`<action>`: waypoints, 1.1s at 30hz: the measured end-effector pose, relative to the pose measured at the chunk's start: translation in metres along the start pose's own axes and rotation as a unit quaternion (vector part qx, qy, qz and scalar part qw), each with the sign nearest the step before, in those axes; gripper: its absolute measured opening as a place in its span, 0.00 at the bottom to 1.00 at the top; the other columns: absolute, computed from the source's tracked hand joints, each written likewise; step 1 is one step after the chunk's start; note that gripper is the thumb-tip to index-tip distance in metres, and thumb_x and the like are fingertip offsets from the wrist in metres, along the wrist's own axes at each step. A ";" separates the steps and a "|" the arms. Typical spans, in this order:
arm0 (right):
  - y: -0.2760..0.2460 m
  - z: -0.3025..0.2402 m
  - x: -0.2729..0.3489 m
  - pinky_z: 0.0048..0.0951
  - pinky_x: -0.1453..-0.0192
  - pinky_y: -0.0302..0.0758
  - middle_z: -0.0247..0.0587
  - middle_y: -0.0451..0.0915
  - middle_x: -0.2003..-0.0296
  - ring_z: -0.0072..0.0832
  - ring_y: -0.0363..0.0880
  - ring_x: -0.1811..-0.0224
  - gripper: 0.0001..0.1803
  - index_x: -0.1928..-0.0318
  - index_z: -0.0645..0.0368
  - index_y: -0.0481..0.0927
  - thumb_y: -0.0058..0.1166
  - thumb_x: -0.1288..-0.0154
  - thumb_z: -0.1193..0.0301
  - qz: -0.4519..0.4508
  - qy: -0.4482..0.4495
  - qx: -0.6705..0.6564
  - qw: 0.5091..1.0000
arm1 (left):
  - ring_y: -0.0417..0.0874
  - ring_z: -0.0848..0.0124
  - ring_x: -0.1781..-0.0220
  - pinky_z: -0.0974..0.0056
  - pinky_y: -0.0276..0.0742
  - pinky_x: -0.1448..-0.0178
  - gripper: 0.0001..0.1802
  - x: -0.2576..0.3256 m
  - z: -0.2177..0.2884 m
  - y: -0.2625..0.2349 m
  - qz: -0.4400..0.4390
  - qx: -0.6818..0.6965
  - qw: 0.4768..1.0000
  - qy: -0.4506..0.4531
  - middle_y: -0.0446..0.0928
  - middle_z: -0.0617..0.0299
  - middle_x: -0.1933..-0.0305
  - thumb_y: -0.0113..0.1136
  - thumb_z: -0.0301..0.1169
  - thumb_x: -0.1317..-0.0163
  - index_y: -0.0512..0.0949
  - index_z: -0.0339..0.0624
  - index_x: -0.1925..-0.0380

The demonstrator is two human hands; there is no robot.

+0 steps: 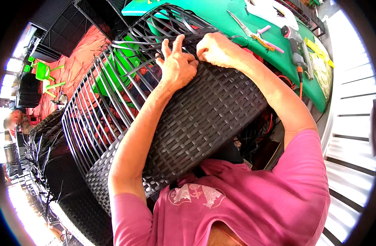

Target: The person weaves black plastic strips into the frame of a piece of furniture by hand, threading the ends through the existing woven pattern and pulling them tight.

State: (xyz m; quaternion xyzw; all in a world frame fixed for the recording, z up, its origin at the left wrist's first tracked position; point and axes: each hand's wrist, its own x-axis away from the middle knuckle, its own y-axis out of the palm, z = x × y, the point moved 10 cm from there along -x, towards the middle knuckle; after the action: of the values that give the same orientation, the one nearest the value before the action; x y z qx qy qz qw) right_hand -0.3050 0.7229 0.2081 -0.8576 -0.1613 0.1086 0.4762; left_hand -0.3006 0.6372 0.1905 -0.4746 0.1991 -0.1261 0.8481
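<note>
Two hands work the weaving edge of a half-woven black wicker frame.

The left hand (177, 63) presses flat on the woven panel (204, 119), fingers spread and gripping nothing, while the right hand (214, 49), just beside it, is closed in a pinch on a black strip (171, 24) at the weave's edge. Beyond the fingertips loose strips arch free over the frame; to the left of the left hand bare vertical ribs (97, 110) stand unwoven. As I judge it, the pinched strip could slip and spring back, loosening the last rows, if the left hand's pressure eases. Uneven pulling could also bend a rib or leave a gap. Farther right of the right hand, scissors (247, 30) and a power tool (294, 47) lie on a green table (221, 10), well apart.
</note>
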 end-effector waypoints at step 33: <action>0.043 -0.025 -0.008 0.22 0.79 0.69 0.32 0.75 0.82 0.19 0.71 0.82 0.07 0.67 0.62 0.79 0.54 0.49 0.76 -0.089 0.047 -0.177 0.979 | 0.44 0.44 0.30 0.40 0.32 0.31 0.11 0.030 -0.059 -0.010 -0.031 -0.004 0.996 -0.087 0.51 0.56 0.30 0.64 0.39 0.55 0.84 0.60 0.68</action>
State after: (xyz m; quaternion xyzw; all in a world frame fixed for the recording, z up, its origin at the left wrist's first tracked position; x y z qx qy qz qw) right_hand -0.2969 0.6793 0.1847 -0.9147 -0.2313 -0.0056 0.3313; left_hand -0.3009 0.5754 0.1648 -0.4935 0.1103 -0.1099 0.8557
